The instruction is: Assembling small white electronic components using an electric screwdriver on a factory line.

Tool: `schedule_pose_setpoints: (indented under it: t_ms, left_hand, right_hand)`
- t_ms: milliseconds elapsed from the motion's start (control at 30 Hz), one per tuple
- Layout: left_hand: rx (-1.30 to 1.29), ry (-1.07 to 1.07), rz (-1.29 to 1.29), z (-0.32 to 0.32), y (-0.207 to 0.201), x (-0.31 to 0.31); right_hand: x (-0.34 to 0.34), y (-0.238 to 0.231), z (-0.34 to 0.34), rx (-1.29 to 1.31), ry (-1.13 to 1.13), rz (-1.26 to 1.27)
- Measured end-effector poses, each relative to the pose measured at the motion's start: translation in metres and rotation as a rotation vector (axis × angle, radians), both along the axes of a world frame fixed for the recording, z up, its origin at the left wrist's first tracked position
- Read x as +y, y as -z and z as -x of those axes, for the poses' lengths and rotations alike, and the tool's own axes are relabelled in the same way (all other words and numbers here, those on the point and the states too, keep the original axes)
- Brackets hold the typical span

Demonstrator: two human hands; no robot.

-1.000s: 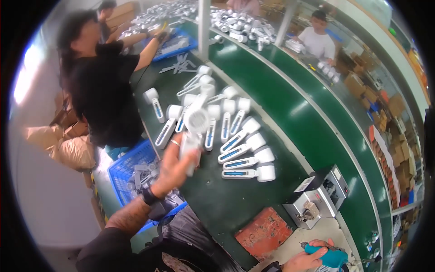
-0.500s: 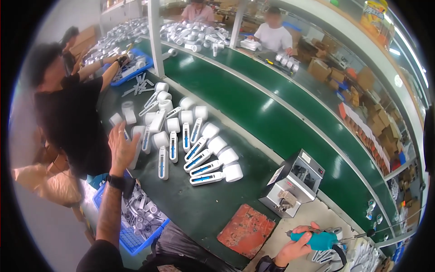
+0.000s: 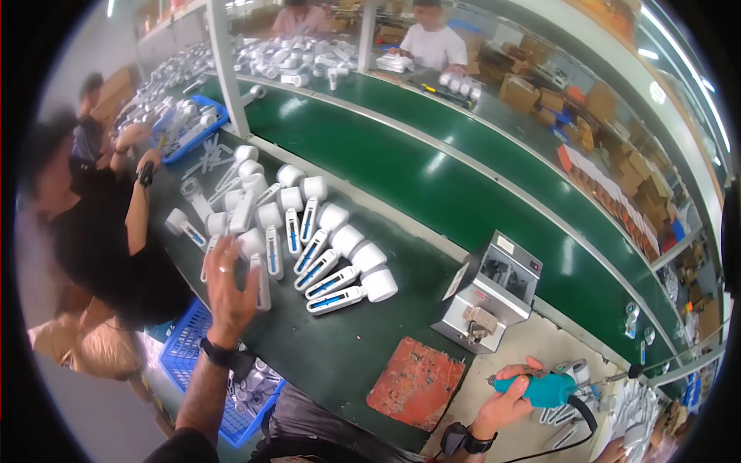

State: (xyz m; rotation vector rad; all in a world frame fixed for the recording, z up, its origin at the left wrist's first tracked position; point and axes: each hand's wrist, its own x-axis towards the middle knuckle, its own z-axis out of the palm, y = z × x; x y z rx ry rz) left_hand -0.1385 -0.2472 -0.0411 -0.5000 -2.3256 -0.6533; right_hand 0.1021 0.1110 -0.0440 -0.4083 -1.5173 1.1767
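Observation:
My left hand (image 3: 231, 297) reaches over the near-left side of a group of white handled pieces, fingers spread. Its thumb side overlaps one white piece (image 3: 263, 285); whether they touch I cannot tell. Each piece has a round white head and a flat handle; several handles show a blue strip, such as the nearest one (image 3: 336, 300) in the fanned row. At the lower right, my right hand (image 3: 505, 405) is wrapped around a teal electric screwdriver (image 3: 544, 390), its tip pointing left over the pale bench top.
A grey metal machine (image 3: 488, 293) stands beside the green conveyor belt (image 3: 417, 181). Nearer lies a worn red plate (image 3: 417, 383). A blue basket (image 3: 181, 339) of grey parts sits below the table edge. A co-worker in black (image 3: 100, 231) works at left; another person's hand (image 3: 614, 451) shows lower right.
My view has shifted, so the table appears further left. My left hand has moved right and nearer, over the closest pieces. The right hand keeps the screwdriver. The co-worker's arms have moved back from the blue tray.

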Motion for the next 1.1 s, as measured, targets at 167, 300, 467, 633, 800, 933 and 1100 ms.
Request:
schedule_pose_setpoints:
  t_ms: [167,300,467,633,800,933,1100]
  left_hand:
    - [-0.295,0.702,-0.198,-0.047,-0.024,0.097]
    - [-0.263,0.827,-0.142,-0.029,-0.022,0.166]
    - [-0.129,0.693,0.116,0.002,0.019,0.202]
    - [-0.045,0.552,0.253,0.017,0.021,0.203]
    - [0.038,0.621,0.125,0.019,0.007,0.198]
    - [0.031,0.856,0.066,-0.002,-0.004,0.198]
    - [-0.017,0.884,0.114,-0.004,0.016,0.2]
  right_hand:
    - [0.007,0.0,-0.001,0.009,-0.005,-0.011]
    - [0.003,-0.003,0.0,-0.004,0.026,0.007]
    - [0.004,-0.002,-0.002,-0.016,0.04,0.048]
    - [0.006,-0.003,-0.003,-0.016,0.047,0.041]
    - [0.004,0.009,-0.003,-0.051,0.022,0.039]
    - [0.004,0.004,-0.002,-0.033,0.056,0.068]
    - [0.005,0.007,0.001,-0.048,0.115,0.079]
